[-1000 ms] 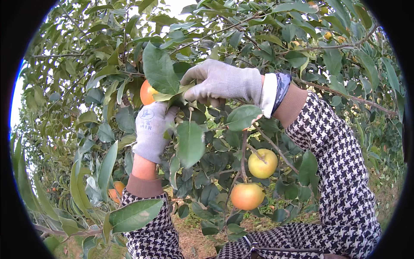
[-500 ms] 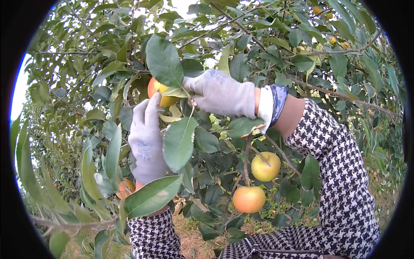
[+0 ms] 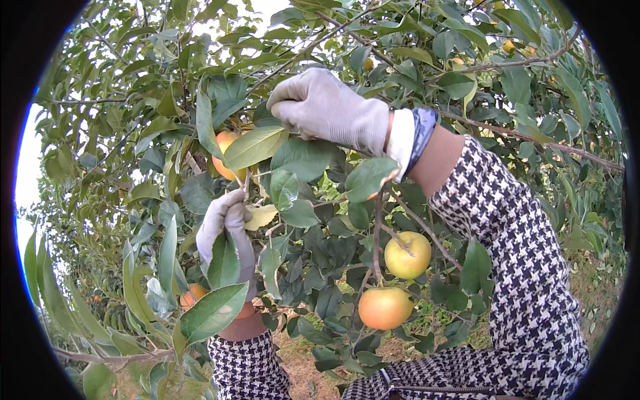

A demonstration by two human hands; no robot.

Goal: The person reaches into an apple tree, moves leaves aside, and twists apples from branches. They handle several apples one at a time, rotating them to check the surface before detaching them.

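Just below a red-yellow apple [image 3: 227,155] partly covered by leaves, my left hand [image 3: 230,230] in a grey glove pinches a thin leafy twig [image 3: 247,181]. A green leaf [image 3: 224,261] overlaps this hand's palm. Above and right of the apple, my right hand [image 3: 327,110], gloved alike, has its fingers curled closed; what they hold, if anything, is hidden. Broad green leaves [image 3: 303,159] hang under it. Lower right, a yellow apple [image 3: 407,255] and a yellow-orange apple [image 3: 385,308] hang close together, apart from both hands.
Another orange apple [image 3: 193,296] hangs beside my left wrist, partly behind a large leaf [image 3: 213,312]. A bare branch [image 3: 533,141] slants across the right side. Near the lower left edge a branch [image 3: 113,357] bears long leaves. Dense foliage surrounds my arms, with dry grass below.
My left hand has come down from the apple to the twig beneath it. My right hand has moved up and slightly left, off the leaves by the apple. The leaves there have shifted.
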